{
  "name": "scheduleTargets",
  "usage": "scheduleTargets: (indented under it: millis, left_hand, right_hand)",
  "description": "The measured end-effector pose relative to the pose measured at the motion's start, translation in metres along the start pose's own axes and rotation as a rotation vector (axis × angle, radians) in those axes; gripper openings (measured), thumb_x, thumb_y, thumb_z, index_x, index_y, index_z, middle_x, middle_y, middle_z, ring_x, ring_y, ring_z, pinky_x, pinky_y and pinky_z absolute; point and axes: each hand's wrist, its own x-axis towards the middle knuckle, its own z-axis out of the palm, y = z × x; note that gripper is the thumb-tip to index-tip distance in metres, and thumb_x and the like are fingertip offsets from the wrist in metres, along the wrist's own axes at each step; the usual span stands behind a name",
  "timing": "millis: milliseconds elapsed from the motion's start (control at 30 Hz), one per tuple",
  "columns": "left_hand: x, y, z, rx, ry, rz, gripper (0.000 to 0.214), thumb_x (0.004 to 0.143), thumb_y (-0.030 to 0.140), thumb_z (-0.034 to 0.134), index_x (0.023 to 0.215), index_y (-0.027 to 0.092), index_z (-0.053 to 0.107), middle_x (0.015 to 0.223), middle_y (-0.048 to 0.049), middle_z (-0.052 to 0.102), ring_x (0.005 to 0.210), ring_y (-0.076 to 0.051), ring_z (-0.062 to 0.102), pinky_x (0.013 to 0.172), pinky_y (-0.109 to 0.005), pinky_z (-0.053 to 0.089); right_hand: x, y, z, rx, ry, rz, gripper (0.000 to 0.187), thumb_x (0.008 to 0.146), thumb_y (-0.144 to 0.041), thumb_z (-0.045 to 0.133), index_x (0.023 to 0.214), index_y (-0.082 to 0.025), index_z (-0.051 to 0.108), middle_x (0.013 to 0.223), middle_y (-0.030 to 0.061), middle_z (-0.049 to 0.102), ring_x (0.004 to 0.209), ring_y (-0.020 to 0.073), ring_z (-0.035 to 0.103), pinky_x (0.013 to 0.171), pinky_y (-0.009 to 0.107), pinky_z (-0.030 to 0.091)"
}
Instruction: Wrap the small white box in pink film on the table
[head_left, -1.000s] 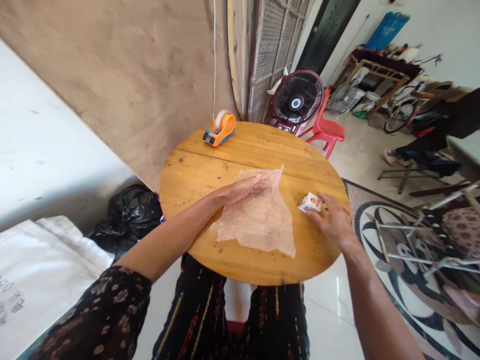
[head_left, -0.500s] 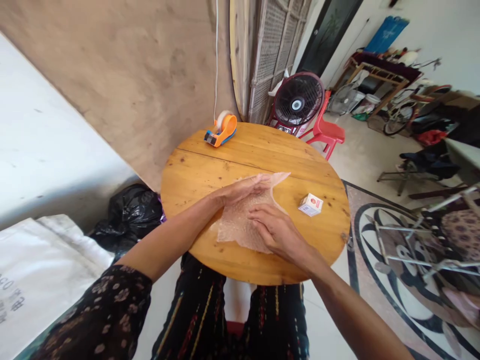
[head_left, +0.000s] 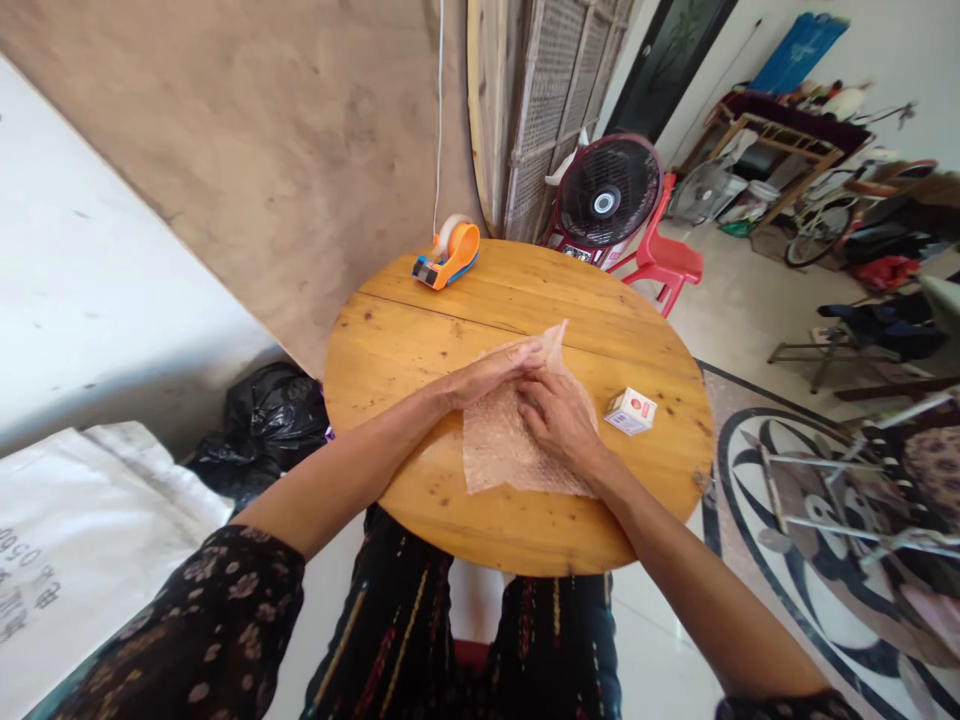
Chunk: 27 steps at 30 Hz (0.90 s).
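Note:
A sheet of bubble wrap (head_left: 499, 455) lies spread on the round wooden table (head_left: 405, 500) in front of me. My left hand (head_left: 499, 372) rests on its upper left part, fingers stretched out and pointing right. Just below and to the right, my right hand (head_left: 559, 412) lies on the sheet with its fingers apart and slightly bent, the fingertips close to the left hand. To the right of the wrap stands a small white box (head_left: 631, 411) with red print, untouched by either hand.
An orange and blue tape dispenser (head_left: 451, 255) sits at the table's far left edge. Behind the table stand a fan (head_left: 606, 200) and a red chair (head_left: 667, 258). A black plastic bag (head_left: 274, 415) lies on the left, beside a white sack (head_left: 105, 530).
The bubble wrap has turned and spread out flatter towards the right. My right hand has moved up, nearer to my left hand, which stays nearly in place.

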Motion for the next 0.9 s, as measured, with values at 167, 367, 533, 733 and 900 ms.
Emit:
scheduleTargets:
  millis: [167,367,533,733,900]
  left_hand:
    - [0.001,-0.001,-0.004,0.204,0.054,0.093,0.069,0.088,0.062,0.045,0.139,0.015,0.045,0.144,-0.0151,0.045,0.136,-0.031,0.039,0.114,-0.047,0.025]
    - [-0.011,0.012,-0.006,0.515,-0.044,0.17,0.06,0.082,0.039,0.059,0.136,0.017,0.047,0.143,-0.0111,0.048,0.134,-0.03,0.041,0.114,-0.047,0.026]
    - [-0.013,0.015,-0.005,0.752,-0.147,0.217,0.07,0.071,0.025,0.054,0.14,0.017,0.039,0.148,-0.0112,0.041,0.139,-0.03,0.033,0.116,-0.051,0.023]
    - [-0.016,0.008,-0.002,1.069,-0.142,0.249,0.083,0.062,0.018,0.051,0.143,0.013,0.031,0.151,-0.0159,0.032,0.14,-0.031,0.031,0.115,-0.05,0.024]
    - [-0.021,0.007,-0.003,1.272,-0.156,0.136,0.084,0.066,0.021,0.052,0.145,0.011,0.026,0.154,-0.018,0.026,0.143,-0.033,0.023,0.117,-0.049,0.022]
  right_hand:
    - [0.0,-0.01,0.005,-0.155,0.014,0.135,0.032,0.09,-0.029,0.048,0.118,-0.017,0.059,0.13,0.0141,0.053,0.118,0.0303,0.046,0.098,0.046,0.035]
    - [0.0,-0.022,0.004,-0.275,0.003,0.257,0.038,0.091,-0.033,0.046,0.125,-0.017,0.054,0.134,0.0141,0.052,0.119,0.0313,0.045,0.097,0.046,0.033]
    - [-0.004,-0.012,-0.005,-0.172,-0.012,0.237,0.041,0.091,-0.022,0.04,0.129,-0.015,0.051,0.137,0.0127,0.051,0.12,0.0283,0.047,0.1,0.043,0.035]
    - [-0.009,0.007,-0.008,-0.15,0.018,0.243,0.042,0.088,-0.021,0.044,0.128,-0.012,0.054,0.139,0.0128,0.051,0.124,0.0287,0.045,0.104,0.043,0.033]
    - [-0.01,0.012,-0.009,-0.234,-0.015,0.311,0.042,0.09,-0.03,0.046,0.127,-0.012,0.055,0.139,0.0133,0.052,0.123,0.0317,0.045,0.097,0.045,0.035]
